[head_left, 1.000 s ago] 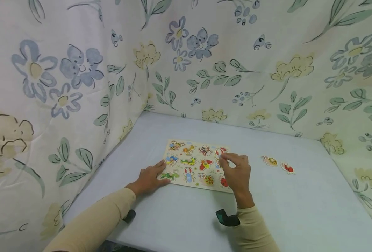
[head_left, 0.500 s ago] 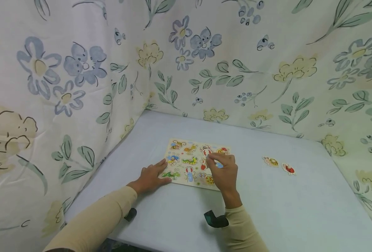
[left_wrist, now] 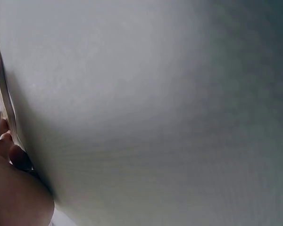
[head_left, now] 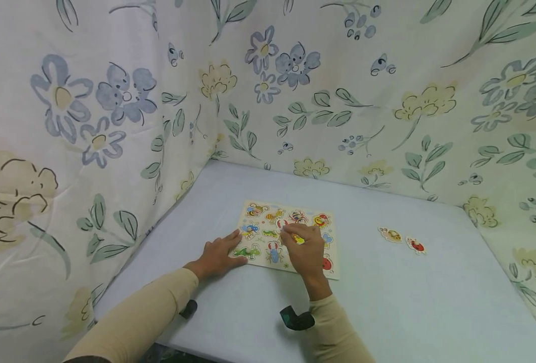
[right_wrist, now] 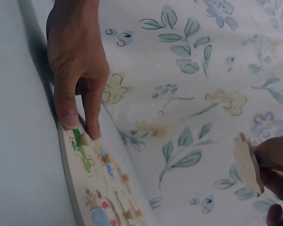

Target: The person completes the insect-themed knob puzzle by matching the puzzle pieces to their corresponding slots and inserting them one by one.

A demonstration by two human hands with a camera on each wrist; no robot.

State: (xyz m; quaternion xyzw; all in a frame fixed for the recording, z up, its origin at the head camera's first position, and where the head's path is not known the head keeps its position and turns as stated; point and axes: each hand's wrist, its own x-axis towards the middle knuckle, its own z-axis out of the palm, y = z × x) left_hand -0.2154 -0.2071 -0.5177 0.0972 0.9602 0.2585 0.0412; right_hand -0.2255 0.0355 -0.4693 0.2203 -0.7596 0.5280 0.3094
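A wooden insect puzzle board [head_left: 333,252] lies flat on the table. My left hand [head_left: 217,256] rests at its left edge; in the right wrist view the thumb and straight fingers of that left hand [right_wrist: 79,70] press on the board's corner beside a green insect picture. My right hand [head_left: 303,251] is above the board's middle, pinching a flat puzzle piece [head_left: 281,225] with red horns, a beetle by its look. The right wrist view shows this piece [right_wrist: 246,165] from its plain underside, apart from the board. The right hand hides part of the board's pictures.
Two loose puzzle pieces lie right of the board: a yellowish bug [head_left: 389,234] and a red ladybird-like one [head_left: 416,245]. White cloth covers the table [head_left: 408,302]. Floral curtains [head_left: 340,65] stand behind it and at the sides.
My right hand has moved left across the board with the beetle piece, from its right side to its middle. The left hand stays at the left edge.
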